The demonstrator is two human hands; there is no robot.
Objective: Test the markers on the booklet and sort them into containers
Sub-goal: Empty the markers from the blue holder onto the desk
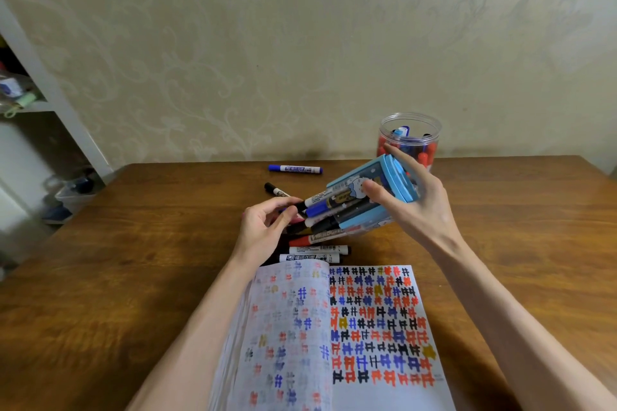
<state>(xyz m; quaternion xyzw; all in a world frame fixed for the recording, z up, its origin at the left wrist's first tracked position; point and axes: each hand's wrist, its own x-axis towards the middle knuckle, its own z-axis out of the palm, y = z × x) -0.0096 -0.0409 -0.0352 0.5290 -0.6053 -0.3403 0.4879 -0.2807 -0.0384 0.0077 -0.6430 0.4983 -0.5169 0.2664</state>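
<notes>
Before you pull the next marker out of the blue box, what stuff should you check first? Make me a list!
1. Grip on the blue box: ok. The right hand grips it, tipped on its side, with markers poking out toward the left hand.
2. Marker in the left hand: cannot tell. Its fingers curl at the marker ends, but the grip is hidden.
3. Is the booklet open: ok. The right page is nearly full; only a bottom strip is bare.
4. Is the clear jar ready: ok. It stands upright and open, with red and blue markers inside.
5. Loose ones gathered: not ok. A blue marker and others lie on the table.
</notes>
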